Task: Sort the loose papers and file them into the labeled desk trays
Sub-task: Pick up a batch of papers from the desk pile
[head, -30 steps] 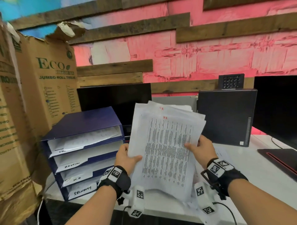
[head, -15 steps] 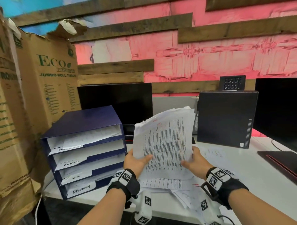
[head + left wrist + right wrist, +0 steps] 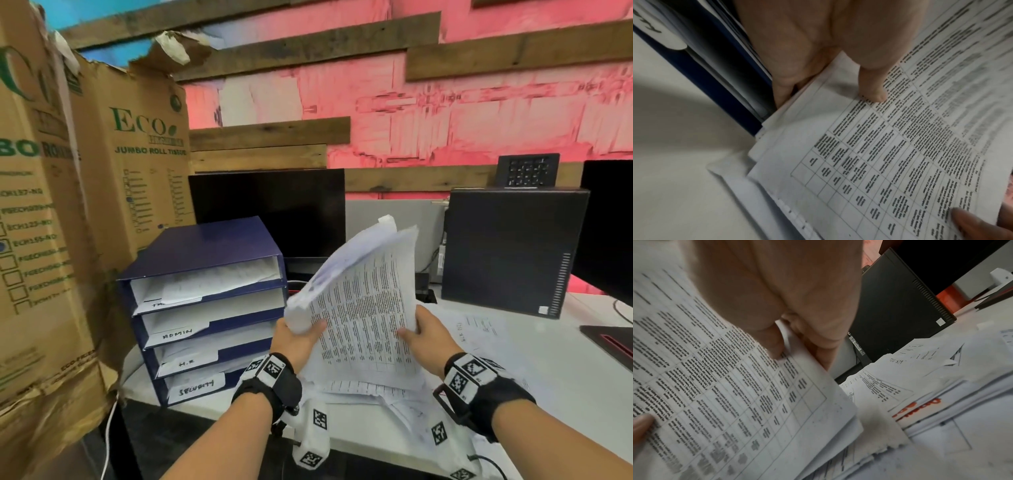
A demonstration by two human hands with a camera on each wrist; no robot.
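Nearest the camera, two bare forearms with black wrist straps bearing coded markers are seen above the white tabletop [image 3: 565, 370]. A sheaf of printed papers [image 3: 363, 318] is held tilted above the tabletop by both hands, its top sheet printed with a table of dense text. The left edge is gripped by the left hand [image 3: 296, 342], thumb on the printed face and fingers [image 3: 781, 91] curled behind the sheets; the upper left corner of the sheaf is curled over. The right edge is pinched by the right hand [image 3: 430, 337], thumb on the front and fingers [image 3: 824, 356] behind. Beneath and to the right of the sheaf, loose papers [image 3: 479, 329] are spread in an untidy layer on the tabletop; one is marked in red in the right wrist view. Just left of the hands, a dark blue stack of four desk trays [image 3: 205, 308] is placed on the tabletop, with handwritten labels reading ADMIN, H.R and SECURITY; the top label is partly hidden. Sheets are lodged in each tray. Further back, a black monitor [image 3: 274, 212] and a black computer case [image 3: 507, 253] are set. Cardboard cartons [image 3: 102, 171] are stacked at far left against a red wall with wooden planks.
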